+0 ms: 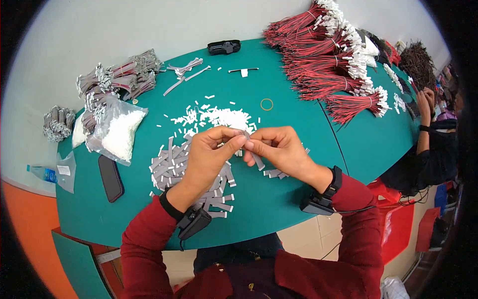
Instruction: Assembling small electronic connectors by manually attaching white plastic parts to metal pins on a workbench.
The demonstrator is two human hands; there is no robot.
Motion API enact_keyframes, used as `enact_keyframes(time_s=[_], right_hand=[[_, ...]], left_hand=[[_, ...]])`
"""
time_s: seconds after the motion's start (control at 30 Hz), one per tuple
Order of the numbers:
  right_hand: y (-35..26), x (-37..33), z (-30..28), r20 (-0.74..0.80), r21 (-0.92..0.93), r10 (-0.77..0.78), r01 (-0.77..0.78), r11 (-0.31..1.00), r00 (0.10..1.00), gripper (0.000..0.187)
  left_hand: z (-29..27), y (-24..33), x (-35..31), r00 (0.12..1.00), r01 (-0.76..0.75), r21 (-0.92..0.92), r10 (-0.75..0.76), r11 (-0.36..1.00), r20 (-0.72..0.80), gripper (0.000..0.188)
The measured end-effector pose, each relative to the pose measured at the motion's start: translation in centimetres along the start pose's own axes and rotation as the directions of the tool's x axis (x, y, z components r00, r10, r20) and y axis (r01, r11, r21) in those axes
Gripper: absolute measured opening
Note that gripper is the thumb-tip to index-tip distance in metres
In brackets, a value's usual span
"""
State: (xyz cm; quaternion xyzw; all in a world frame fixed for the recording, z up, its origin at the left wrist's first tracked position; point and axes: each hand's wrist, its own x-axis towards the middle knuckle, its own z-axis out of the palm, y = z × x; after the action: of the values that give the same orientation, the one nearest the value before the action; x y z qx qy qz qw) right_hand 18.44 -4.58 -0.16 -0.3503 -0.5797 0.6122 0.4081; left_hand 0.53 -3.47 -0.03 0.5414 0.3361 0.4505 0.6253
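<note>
Over the middle of the green table, my left hand [211, 149] and my right hand [284, 147] meet fingertip to fingertip. Both pinch one short grey ribbon cable [258, 160], whose lower end hangs below the right fingers. The end between the fingertips is mostly hidden. Under and beside my left hand spreads a heap of grey ribbon cables [168, 167] with white ends. Some more ribbon cables [275, 173] lie under my right wrist. Just beyond the hands is a loose pile of small white connector housings [226, 118].
At left are a clear bag of white pieces [119, 132], a phone [111, 178], a bottle [42, 173] and grey cable bundles [124, 74]. Red-black wire bundles [318, 65] fill the far right. A rubber band [267, 104] lies mid-table. A co-worker's arm [424, 109] reaches in at right.
</note>
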Motion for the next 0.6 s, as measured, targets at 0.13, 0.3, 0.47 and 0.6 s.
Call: enact_keyframes(time_s=[0.13, 0.3, 0.47, 0.6], right_hand=[[0.0, -0.1, 0.1, -0.013, 0.002, -0.012, 0.012, 1.0, 1.0, 0.016], [0.18, -0.25, 0.42, -0.055, -0.029, -0.032, 0.03, 0.999, 0.998, 0.015], [0.43, -0.26, 0.47, -0.075, -0.027, -0.045, 0.044, 0.999, 0.996, 0.015], [0.02, -0.15, 0.3, -0.03, -0.041, -0.019, 0.017, 0.999, 0.999, 0.016]], left_hand=[[0.16, -0.13, 0.01, 1.0, 0.005, -0.02, -0.005, 1.0, -0.006, 0.012], [-0.02, -0.29, 0.03, 1.0, 0.022, -0.033, -0.022, 0.999, 0.008, 0.012], [-0.3, -0.8, 0.11, 0.99, 0.136, -0.114, -0.139, 0.984, -0.018, 0.012], [0.07, -0.43, -0.03, 0.995, 0.09, -0.087, -0.092, 0.992, -0.027, 0.012]])
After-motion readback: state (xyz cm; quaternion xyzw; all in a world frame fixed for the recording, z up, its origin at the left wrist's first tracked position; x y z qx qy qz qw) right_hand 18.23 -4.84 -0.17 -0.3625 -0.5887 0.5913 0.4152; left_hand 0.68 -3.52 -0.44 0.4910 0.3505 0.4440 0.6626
